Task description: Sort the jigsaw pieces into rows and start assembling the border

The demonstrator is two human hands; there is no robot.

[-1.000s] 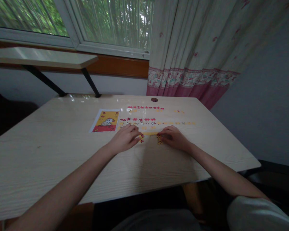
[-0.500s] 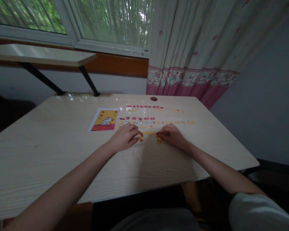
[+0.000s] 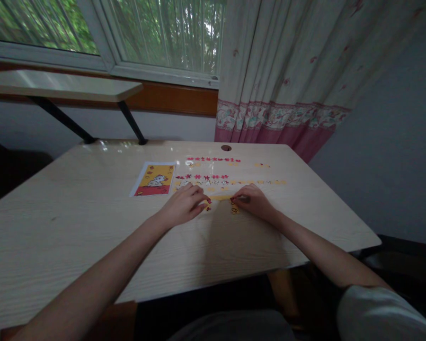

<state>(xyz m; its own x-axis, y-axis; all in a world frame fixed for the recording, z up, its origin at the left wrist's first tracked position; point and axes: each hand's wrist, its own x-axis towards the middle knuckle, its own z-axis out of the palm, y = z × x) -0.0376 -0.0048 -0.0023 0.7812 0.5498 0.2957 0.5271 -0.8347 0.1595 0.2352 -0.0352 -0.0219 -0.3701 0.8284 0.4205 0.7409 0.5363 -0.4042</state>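
My left hand (image 3: pixel 186 203) rests over the table with thumb and index finger apart. Its index fingertip touches a small red and yellow puzzle piece (image 3: pixel 208 201) at the left end of a joined yellow strip (image 3: pixel 220 198). Below that fingertip lies another small piece with red on it (image 3: pixel 208 209). At the strip's right end, my right hand (image 3: pixel 254 200) pinches a dark red and yellow puzzle piece (image 3: pixel 232 201) between thumb and index finger. Just under it sits a yellow piece with an oval outline (image 3: pixel 235 209). My fingers partly cover the pieces behind them.
Beyond my hands run rows of loose pieces: red ones (image 3: pixel 213 159), more red ones (image 3: pixel 198 176), and yellow and white ones (image 3: pixel 259 182). A reference picture (image 3: pixel 155 180) of a white animal lies to the left. A raised shelf (image 3: pixel 64 87) overhangs the table's back left.
The view has shifted very slightly. Both hands stay almost in the same place at the two ends of the yellow strip.
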